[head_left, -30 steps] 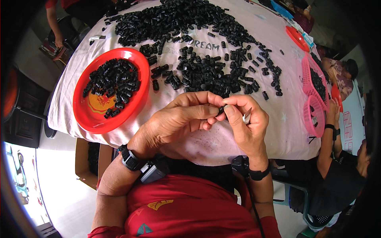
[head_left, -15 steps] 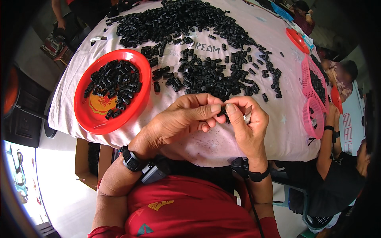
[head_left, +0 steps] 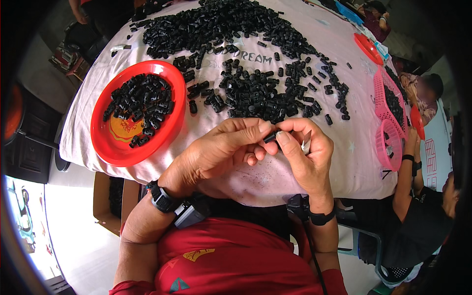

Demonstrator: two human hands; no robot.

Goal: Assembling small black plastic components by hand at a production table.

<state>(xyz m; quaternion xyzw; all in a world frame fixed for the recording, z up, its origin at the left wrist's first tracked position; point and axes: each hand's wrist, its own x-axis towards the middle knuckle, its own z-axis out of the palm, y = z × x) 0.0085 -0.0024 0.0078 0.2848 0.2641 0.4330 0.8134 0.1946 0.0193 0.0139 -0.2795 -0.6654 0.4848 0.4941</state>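
Left hand [head_left: 216,150] and right hand [head_left: 310,156] fingers pinch a small black plastic tube [head_left: 270,137]; more shows now, so it's likely turned.

Pinched part [head_left: 270,137] black; loose parts [head_left: 255,93] black. Pointed piece [head_left: 306,144] silvery. Large basin [head_left: 101,141] red, orange-yellow print [head_left: 127,129] on bottom. Tablecloth [head_left: 351,167] pale pink, dark lettering [head_left: 250,58], white star print [head_left: 351,146]. Baskets [head_left: 379,142] pink. Shirt [head_left: 226,250] red, yellow and green motifs [head_left: 198,254]. Wrist straps [head_left: 322,218] black. Cardboard box [head_left: 103,204] brown.
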